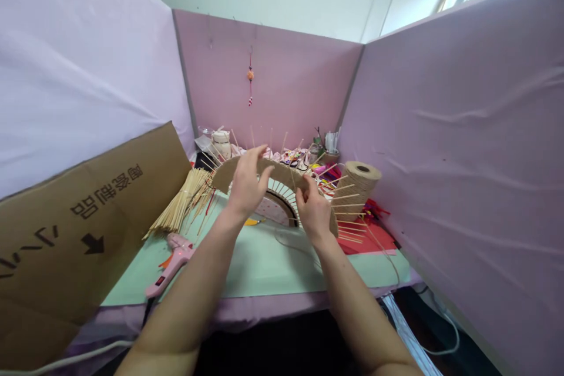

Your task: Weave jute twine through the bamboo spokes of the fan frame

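Note:
A brown cardboard arch [284, 171] stands over the mint-green mat, with thin wooden sticks [351, 195] fanning out from its outer edge. At the arch's left part, my left hand [249, 179] has its fingers stretched and its thumb apart. My right hand [315, 208] is closed at the arch's right part, thumb and fingers on the cardboard. A thin strand of twine [293, 245] loops across the mat below. Inside the arch shows a smaller dark-rimmed curved piece with a pale pink panel [269, 210]. My hands partly hide the arch.
A pink glue gun [174, 261] and a bundle of thin sticks [180, 200] lie at left, beside a large cardboard sheet [110, 205]. At right stand a big twine spool [356, 191] and red sheets [374, 238]. Cluttered craft items line the back; pink-lilac panels enclose the table.

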A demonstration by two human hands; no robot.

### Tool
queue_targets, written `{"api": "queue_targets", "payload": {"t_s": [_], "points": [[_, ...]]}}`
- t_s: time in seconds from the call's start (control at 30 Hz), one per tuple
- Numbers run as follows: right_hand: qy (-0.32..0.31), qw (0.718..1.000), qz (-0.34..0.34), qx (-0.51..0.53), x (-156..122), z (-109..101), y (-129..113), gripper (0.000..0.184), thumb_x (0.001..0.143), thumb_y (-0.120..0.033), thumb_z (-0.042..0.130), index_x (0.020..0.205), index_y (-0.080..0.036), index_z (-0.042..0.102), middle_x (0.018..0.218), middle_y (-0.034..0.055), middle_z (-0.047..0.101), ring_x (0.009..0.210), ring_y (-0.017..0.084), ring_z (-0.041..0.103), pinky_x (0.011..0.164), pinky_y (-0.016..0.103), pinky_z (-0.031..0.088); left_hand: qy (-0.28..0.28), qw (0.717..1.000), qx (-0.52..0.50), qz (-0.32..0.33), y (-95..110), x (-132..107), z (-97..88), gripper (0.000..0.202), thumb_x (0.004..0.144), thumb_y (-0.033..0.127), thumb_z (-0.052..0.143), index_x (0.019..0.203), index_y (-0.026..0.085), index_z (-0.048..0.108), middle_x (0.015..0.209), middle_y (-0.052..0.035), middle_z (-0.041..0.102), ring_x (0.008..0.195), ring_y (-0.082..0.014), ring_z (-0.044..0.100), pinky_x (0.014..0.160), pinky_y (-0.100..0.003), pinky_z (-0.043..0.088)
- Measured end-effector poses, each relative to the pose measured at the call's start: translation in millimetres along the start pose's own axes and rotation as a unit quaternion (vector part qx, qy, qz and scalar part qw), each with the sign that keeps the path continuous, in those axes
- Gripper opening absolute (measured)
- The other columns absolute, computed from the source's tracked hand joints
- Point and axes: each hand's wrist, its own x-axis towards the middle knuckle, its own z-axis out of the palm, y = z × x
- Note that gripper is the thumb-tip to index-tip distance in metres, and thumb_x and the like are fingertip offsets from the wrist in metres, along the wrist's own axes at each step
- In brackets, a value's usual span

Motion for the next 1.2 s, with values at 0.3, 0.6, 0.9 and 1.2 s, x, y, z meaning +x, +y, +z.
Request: {"api": "queue_targets", "payload": {"t_s": [0.3,0.6,0.9,1.2], "points": [[-0.003,1.000,-0.010,0.000,2.5,-3.5,2.7,0.043,0.092,-0.028,0.047,0.133,-0.018,0.053,0.087,0.0068,0.073,0.069,0.018,0.065,0.061,0.024,0.040,-0.157,0.986,-0.049,-0.018,-17.8,64.4,18.9,0.035,0.084,0.012,0.052,0.119,0.016,0.056,0.096,-0.0084,0.072,0.086,-0.0176,0.067,0.083,-0.030,0.050],[0.052,0.989,-0.053,0.127,-2.1,-20.7,14.9,0.042,0.094,-0.037,0.048,0.128,-0.014,0.054,0.077,0.0036,0.069,0.067,0.016,0.063,0.066,0.026,0.045,-0.294,0.948,-0.065,-0.102,-22.4,70.8,26.3,0.017,0.084,0.024,0.051,0.068,0.020,0.056,0.049,0.0048,0.053,0.031,-0.0114,0.050,0.040,-0.022,0.032],[0.094,0.982,-0.093,0.137,7.8,-27.9,22.1,0.025,0.095,-0.031,0.047,0.091,-0.016,0.067,0.084,0.0061,0.070,0.076,0.016,0.063,0.074,0.026,0.046,-0.261,0.952,-0.118,-0.107,-20.0,61.1,30.9,0.012,0.086,0.020,0.050,0.080,0.018,0.059,0.076,-0.0015,0.069,0.033,-0.0081,0.052,0.045,-0.023,0.039],[0.097,0.986,-0.073,0.114,7.8,-29.9,25.4,0.023,0.094,-0.030,0.049,0.088,-0.017,0.067,0.077,0.0046,0.070,0.068,0.015,0.061,0.069,0.026,0.044,-0.342,0.885,-0.250,-0.194,-0.1,57.9,26.2,0.029,0.073,0.000,0.054,0.094,0.018,0.045,0.097,-0.0036,0.068,0.040,-0.0038,0.055,0.036,-0.016,0.032]]}}
